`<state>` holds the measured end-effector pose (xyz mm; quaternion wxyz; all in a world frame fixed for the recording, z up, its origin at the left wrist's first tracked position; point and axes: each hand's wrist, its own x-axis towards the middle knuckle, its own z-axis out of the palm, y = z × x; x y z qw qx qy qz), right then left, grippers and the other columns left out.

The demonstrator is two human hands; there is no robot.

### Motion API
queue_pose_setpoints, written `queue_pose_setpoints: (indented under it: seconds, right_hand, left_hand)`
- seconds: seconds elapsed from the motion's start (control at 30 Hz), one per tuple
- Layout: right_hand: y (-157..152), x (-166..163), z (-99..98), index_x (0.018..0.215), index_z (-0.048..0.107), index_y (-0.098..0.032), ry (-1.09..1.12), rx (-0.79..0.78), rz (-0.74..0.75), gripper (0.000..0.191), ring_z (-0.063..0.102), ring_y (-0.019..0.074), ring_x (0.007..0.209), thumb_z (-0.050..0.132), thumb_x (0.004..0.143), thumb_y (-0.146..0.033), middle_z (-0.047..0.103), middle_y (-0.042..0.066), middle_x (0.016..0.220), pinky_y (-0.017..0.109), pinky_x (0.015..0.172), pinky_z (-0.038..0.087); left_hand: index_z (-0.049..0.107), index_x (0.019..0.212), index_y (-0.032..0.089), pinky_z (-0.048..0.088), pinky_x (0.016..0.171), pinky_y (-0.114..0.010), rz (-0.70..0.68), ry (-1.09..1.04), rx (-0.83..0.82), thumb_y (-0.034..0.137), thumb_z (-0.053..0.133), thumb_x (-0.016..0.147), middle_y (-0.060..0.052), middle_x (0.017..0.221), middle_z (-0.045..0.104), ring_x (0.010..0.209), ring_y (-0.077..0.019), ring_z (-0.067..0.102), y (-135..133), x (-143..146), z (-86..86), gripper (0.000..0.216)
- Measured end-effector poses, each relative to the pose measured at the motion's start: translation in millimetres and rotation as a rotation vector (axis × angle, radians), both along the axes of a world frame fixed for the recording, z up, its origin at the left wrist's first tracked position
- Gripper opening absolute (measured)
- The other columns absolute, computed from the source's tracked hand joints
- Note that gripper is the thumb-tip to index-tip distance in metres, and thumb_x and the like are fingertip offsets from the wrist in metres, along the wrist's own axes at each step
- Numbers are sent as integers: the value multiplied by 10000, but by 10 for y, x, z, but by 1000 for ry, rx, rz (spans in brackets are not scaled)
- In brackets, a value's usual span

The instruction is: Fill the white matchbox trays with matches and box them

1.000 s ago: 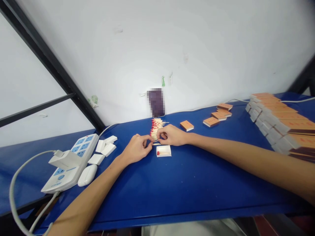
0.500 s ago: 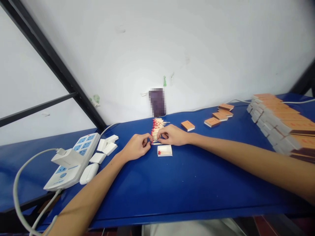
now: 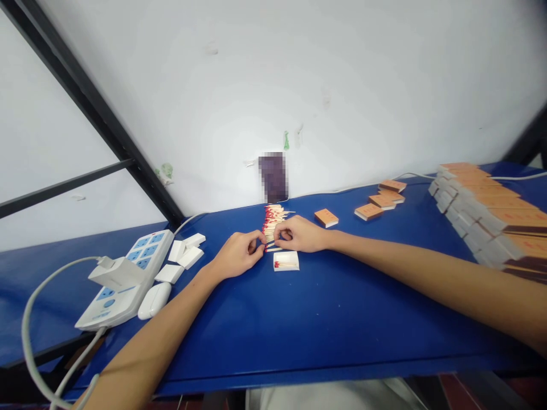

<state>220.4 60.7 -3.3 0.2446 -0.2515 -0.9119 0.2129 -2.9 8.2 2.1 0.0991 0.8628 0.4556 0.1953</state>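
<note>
Left hand at 8 o'clock of the pile of red-tipped wooden matches, right hand at 4, both pinched narrow on sticks at its near end. Pile's long axis 12 to 6. Small white cardboard tray just beside at 6, on the blue tabletop.

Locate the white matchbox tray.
Head view, centre: the white tray lies just nearer the camera than the right hand and the match pile, right of the left hand.

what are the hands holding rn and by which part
A few matches, between both hands: left hand at the red tips, right hand on the bare sticks.
</note>
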Motion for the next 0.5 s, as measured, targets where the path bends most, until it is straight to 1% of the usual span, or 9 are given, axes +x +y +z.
queue_pose_setpoints:
  seconds: [0.13,0.23,0.27,0.3,0.37,0.4,0.43,0.47,0.5]
  right_hand:
    - [-6,3,12,777,680,-162,-8,-30,4,80,424,76,539,606,772,-190,519,-45,597,215,550,288]
    - [-14,6,32,795,696,-155,20,-84,26,106,426,82,536,603,776,-203,511,-45,580,215,546,290]
    - [-17,6,40,791,696,-151,34,-101,25,115,425,84,537,598,780,-209,509,-43,576,215,543,290]
    - [-21,6,48,780,692,-145,45,-113,19,122,423,86,539,591,784,-214,507,-41,574,216,543,290]
    - [-27,4,59,755,682,-137,51,-117,1,134,424,88,546,575,787,-212,509,-37,574,219,546,293]
    - [-30,2,62,748,679,-135,49,-108,-4,136,430,89,552,569,786,-206,516,-34,579,221,551,298]
    - [-32,0,63,745,678,-134,46,-96,-2,134,439,91,559,567,783,-198,524,-31,586,223,557,304]
    - [-33,-1,63,745,678,-136,47,-84,1,129,449,92,564,567,779,-191,529,-30,591,224,562,309]
    - [-34,-3,61,744,677,-139,49,-74,2,126,456,93,567,567,778,-188,532,-30,594,224,566,313]
  left_hand:
    - [623,940,188,337,542,-206,73,6,118,218,492,882,66,546,486,489,-85,464,-13,8,8,146]
    - [631,966,184,355,547,-208,70,-13,305,222,474,895,55,540,489,490,-84,464,-82,47,102,176]
    - [640,974,184,361,546,-214,26,-16,383,224,475,891,46,543,501,491,-86,465,-128,81,161,189]
    - [653,966,186,374,552,-225,-49,-5,444,225,480,881,37,544,516,491,-89,466,-190,128,233,197]
    - [679,951,207,410,580,-260,-145,-21,504,230,482,858,12,584,561,513,-106,485,-374,261,403,219]
    - [693,926,228,422,586,-282,-169,-43,490,252,489,845,7,587,563,515,-115,486,-499,338,492,221]
    - [705,898,257,433,592,-304,-169,-50,407,294,504,832,11,550,530,511,-126,483,-646,415,575,214]
    - [712,858,294,441,594,-324,-136,-58,274,357,527,813,21,493,469,493,-135,467,-810,483,650,201]
    - [714,827,334,451,601,-342,-75,-41,109,423,564,783,29,455,422,479,-141,452,-985,535,710,180]
